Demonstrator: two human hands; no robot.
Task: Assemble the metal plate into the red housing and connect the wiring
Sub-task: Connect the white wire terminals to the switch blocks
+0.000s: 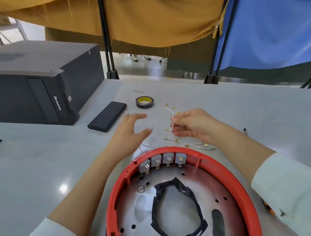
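- Wiring (176, 134) hung from the right hand (195, 126), whose grip pinched the thin white leads between thumb and fingertips; loose ends trailed onto the table (25, 170) just below that grip.
- Left hand (129, 132), blurred, hovered open beside the leads, holding nothing.
- Leads looked light, limp and tangle-prone; holding each near its brass terminal would probably steer it best.
- Red housing (240, 186) lay just beneath both hands, the metal plate (197, 182) already seated inside; it looked stiff and heavier, best held by the rim.
- Four grey connector blocks (161, 161) lined the rim nearest the grip; one roll of tape (144, 102) sat beyond.
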